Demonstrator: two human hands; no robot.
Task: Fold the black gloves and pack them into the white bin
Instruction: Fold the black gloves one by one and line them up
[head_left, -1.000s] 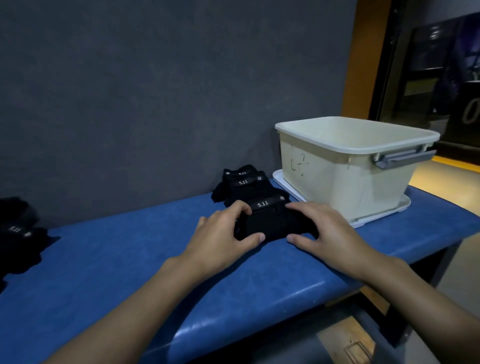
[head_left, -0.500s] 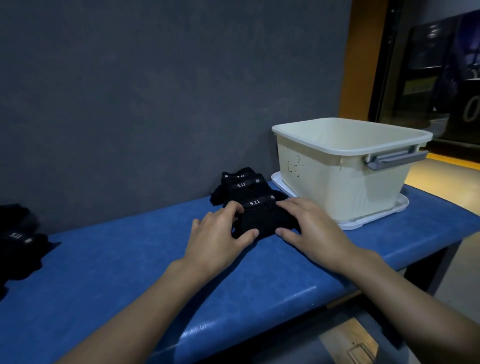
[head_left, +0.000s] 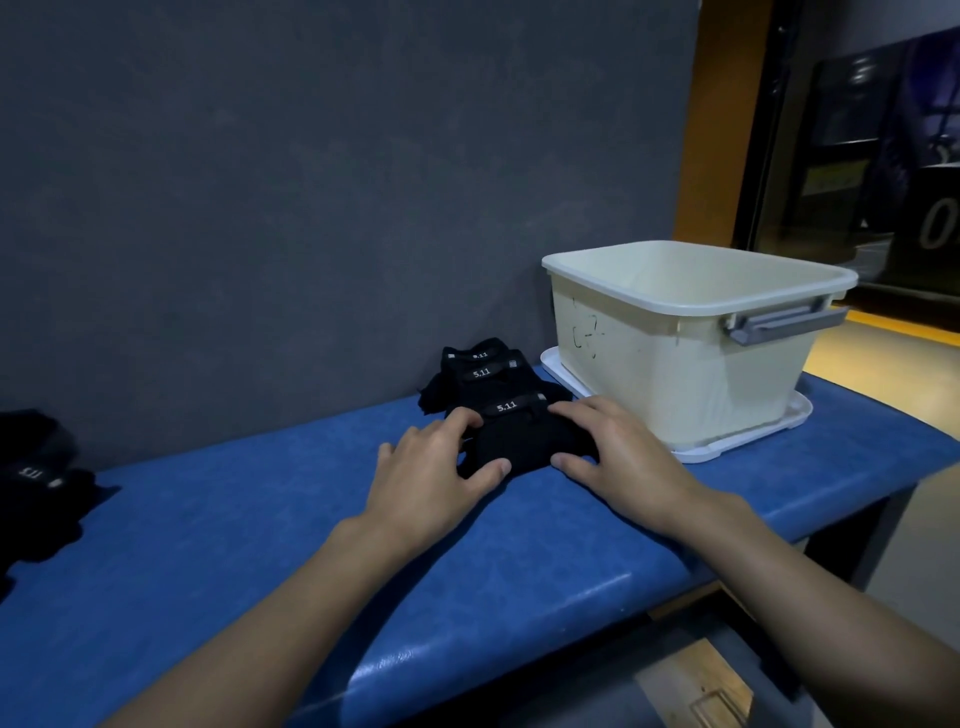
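- Black fabric glove bundle, folded, bearing a white "5.11" strap label: found on the blue padded vinyl bench top, just in front of the white bin, cupped between both hands.
- Left hand: laid against the bundle's left side, thumb pressed at its near edge and fingertips on its top; the hold is a loose cupping, not a full clasp.
- Right hand: set against the bundle's right side in the same manner, thumb at the near edge, fingers curled over the top.
- Further folded black gloves, labelled alike: stacked directly behind the held bundle, against the dark grey wall; two labels are legible.
- White rectangular plastic bin with a grey side handle: stood on a white tray-like lid at the bench's right end. Its floor is hidden by the near wall, so any contents cannot be confirmed.
- Loose black gloves: heaped at the far left of the bench, apparently unfolded.
- Progress: folding is judged partly done, with several bundles formed. Packing is judged not yet begun, as far as can be seen. Outstanding: the left-hand heap is to be folded and all bundles transferred into the bin.
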